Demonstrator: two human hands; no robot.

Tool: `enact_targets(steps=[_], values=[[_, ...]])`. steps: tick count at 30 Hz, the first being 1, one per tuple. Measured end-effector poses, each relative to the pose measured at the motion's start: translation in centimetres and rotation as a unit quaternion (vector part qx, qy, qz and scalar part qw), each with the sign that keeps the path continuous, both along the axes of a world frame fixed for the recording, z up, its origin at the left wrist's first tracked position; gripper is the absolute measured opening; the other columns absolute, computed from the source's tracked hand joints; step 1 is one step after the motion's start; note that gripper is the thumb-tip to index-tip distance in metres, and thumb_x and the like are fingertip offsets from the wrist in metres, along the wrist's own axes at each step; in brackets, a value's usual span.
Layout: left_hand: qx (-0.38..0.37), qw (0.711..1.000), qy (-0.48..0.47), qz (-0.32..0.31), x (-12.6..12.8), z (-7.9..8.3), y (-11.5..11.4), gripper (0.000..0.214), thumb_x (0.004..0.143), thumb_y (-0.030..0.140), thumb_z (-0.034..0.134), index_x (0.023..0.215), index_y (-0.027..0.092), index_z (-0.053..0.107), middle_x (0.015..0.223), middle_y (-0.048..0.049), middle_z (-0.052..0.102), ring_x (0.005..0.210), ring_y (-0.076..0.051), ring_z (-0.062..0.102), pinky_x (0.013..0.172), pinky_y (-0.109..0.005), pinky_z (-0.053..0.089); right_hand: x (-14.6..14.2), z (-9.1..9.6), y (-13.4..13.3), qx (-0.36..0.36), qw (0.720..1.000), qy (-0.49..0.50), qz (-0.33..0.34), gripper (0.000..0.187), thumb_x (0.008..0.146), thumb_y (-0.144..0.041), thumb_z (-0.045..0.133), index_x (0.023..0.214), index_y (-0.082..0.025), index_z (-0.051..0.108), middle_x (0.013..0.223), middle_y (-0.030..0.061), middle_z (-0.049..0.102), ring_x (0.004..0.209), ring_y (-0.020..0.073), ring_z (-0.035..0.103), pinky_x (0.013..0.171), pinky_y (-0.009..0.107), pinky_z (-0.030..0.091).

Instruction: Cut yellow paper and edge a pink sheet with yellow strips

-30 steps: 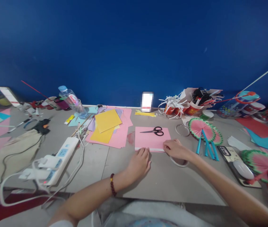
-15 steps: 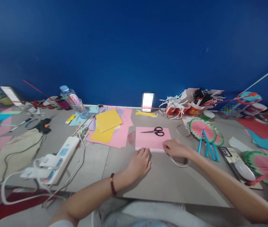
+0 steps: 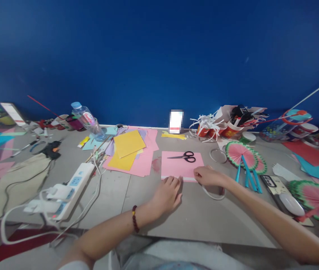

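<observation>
A pink paper sheet (image 3: 180,165) lies on the grey table (image 3: 137,195) with black-handled scissors (image 3: 184,156) resting on its far half. My left hand (image 3: 166,194) has its fingertips pressed on the sheet's folded near edge at the left. My right hand (image 3: 207,175) pinches that same near edge at the right corner, fingers curled. A white tape ring (image 3: 214,193) lies under my right wrist.
A stack of yellow and pink papers (image 3: 129,152) lies left of the sheet. A white power strip (image 3: 63,189) with cables sits at the left, a water bottle (image 3: 87,120) behind it. Pink pleated fans (image 3: 245,155), a phone (image 3: 277,187) and red cups (image 3: 221,129) crowd the right.
My left hand has slid slightly to the right along the sheet's near edge. My right hand stays at the right corner.
</observation>
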State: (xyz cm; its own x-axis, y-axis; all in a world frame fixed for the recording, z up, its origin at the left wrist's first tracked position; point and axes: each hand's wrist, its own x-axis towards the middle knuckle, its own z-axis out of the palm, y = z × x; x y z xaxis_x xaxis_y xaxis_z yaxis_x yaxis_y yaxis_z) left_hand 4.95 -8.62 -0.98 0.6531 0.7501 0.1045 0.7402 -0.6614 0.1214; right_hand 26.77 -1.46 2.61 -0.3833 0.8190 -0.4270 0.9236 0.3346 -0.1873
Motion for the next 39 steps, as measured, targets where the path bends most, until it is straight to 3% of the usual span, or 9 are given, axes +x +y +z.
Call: enact_targets(steps=[8,30,39], values=[[-0.004,1.000,-0.004,0.012,0.9,-0.3,-0.3,0.071,0.087,0.050,0.046,0.140,0.004,0.034,0.114,-0.0150,0.055,0.103,-0.029,0.044,0.089,-0.042,0.038,-0.2,0.3,0.1,-0.008,1.000,-0.006,-0.001,0.020,0.081,-0.013,0.047,0.074,-0.018,0.064,0.080,0.0064,0.070,0.074,0.0178,0.059,0.068,0.026,0.034],[-0.016,0.999,-0.030,0.011,0.6,-0.4,-0.2,0.071,0.084,0.050,0.049,0.140,0.008,0.035,0.112,-0.0122,0.054,0.101,-0.028,0.043,0.088,-0.040,0.037,-1.2,1.0,0.3,-0.045,0.996,-0.070,-0.032,0.023,0.081,-0.017,0.047,0.088,-0.017,0.069,0.094,0.0101,0.072,0.086,0.0224,0.063,0.068,0.027,0.037],[-0.005,1.000,-0.015,0.010,0.7,-0.4,-0.3,0.073,0.084,0.049,0.049,0.139,0.004,0.034,0.113,-0.0147,0.054,0.103,-0.029,0.043,0.089,-0.042,0.037,-1.6,1.1,0.2,-0.039,0.996,-0.080,-0.026,0.025,0.082,-0.016,0.046,0.091,-0.015,0.070,0.098,0.0126,0.071,0.092,0.0245,0.063,0.074,0.029,0.039]])
